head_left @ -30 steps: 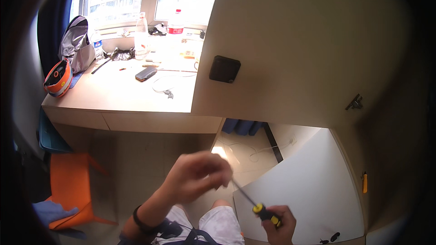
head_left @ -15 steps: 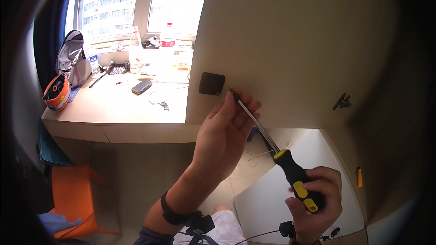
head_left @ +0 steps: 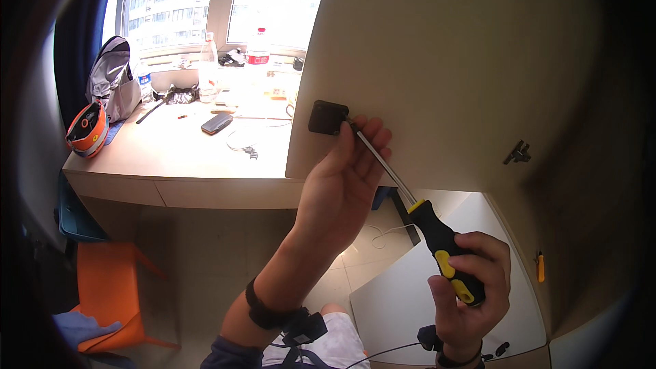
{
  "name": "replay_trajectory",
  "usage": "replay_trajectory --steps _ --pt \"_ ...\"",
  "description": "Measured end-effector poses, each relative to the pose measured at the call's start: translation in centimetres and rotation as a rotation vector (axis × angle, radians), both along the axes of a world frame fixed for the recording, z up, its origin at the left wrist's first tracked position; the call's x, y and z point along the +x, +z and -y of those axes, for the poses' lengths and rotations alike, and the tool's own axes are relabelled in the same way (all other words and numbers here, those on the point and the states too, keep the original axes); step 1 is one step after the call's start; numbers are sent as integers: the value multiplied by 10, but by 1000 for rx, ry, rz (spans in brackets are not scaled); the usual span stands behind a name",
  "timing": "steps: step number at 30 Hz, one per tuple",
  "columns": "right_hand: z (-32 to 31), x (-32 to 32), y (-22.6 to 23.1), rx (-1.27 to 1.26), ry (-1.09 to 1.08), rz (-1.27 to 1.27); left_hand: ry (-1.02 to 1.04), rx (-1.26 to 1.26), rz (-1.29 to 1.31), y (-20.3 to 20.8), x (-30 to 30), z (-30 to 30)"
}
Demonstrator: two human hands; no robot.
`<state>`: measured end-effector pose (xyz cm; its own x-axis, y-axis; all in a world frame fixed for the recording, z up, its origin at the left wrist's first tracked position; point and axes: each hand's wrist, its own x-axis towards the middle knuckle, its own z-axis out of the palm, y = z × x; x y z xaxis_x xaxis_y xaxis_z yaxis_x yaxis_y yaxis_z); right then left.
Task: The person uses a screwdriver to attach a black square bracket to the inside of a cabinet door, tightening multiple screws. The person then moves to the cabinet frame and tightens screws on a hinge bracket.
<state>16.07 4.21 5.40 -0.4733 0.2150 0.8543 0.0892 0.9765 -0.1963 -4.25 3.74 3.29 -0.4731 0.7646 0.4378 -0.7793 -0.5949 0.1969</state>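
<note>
My right hand [head_left: 478, 287] is wrapped round the black and yellow handle of a screwdriver [head_left: 444, 253], its metal shaft slanting up to the left. Near the shaft's far end, the thumb and fingers of my left hand [head_left: 345, 171] pinch the tip; a small brass-coloured bit shows there, too small to name surely. That tip meets the lower right corner of a black square plate [head_left: 328, 117] on a pale cabinet door [head_left: 444, 61]. My left palm faces up, with the other fingers loosely curled behind the shaft.
A metal hinge [head_left: 517, 152] sits on the door's right side. On the left, a desk [head_left: 137, 164] holds bottles, a grey backpack [head_left: 113, 85], an orange headband-like item [head_left: 87, 130] and a dark case [head_left: 216, 123]. An orange chair [head_left: 109, 287] stands below; an orange-handled tool [head_left: 540, 268] lies right.
Both hands and the screwdriver have shifted slightly up and left against the door. The tip has moved from beside the black plate to its corner. The view has also shifted a little.
</note>
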Motion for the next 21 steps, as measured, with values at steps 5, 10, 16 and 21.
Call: replay_trajectory --steps 5,10,16,21 --pt "-1 -3 3 18 1 4 -5 3 -7 0 -2 0" --pt "-3 -3 14 42 12 26 -38 52 25 1 -2 -2" --pt "-2 -5 29 33 22 50 -88 114 83 2 -2 -4" --pt "2 -8 39 82 17 97 -102 134 114 4 -4 -5"
